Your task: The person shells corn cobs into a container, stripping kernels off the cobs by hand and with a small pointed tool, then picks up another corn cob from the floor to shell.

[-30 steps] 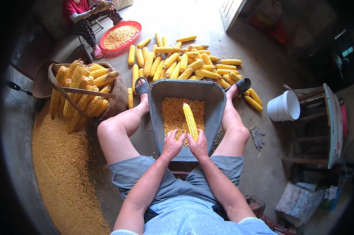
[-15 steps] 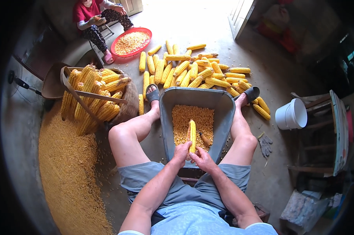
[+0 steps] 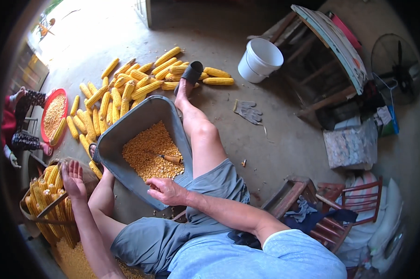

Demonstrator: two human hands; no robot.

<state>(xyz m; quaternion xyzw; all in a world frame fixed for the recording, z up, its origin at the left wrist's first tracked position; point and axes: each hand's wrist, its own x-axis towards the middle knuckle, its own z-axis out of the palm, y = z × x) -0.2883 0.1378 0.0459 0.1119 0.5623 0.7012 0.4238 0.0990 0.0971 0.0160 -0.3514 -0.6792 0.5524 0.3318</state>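
My left hand (image 3: 75, 179) is raised beside the basket of corn cobs (image 3: 49, 197), palm up and fingers stretched out, holding nothing. My right hand (image 3: 168, 191) hovers over the near end of the grey tub (image 3: 114, 169), fingers curled in with nothing seen in them. Loose corn kernels (image 3: 145, 144) cover the tub's bottom between my legs. On them lies a thin metal tool with a wooden handle (image 3: 172, 159). One corn cob (image 3: 57, 132) appears at the near edge of the red basin (image 3: 44, 122), beside its kernels.
Many corn cobs (image 3: 121, 93) lie beyond the tub. A person (image 3: 14, 123) sits at left. At right are a white bucket (image 3: 261, 60), a grey glove (image 3: 248, 111), a wooden frame (image 3: 331, 46) and a small red-brown chair (image 3: 331, 228). Heaped kernels (image 3: 73, 255) lie lower left.
The view has swung right. My left hand has let go of the corn cob and reached out left; my right hand has come off it too. A cob now shows at the red basin.
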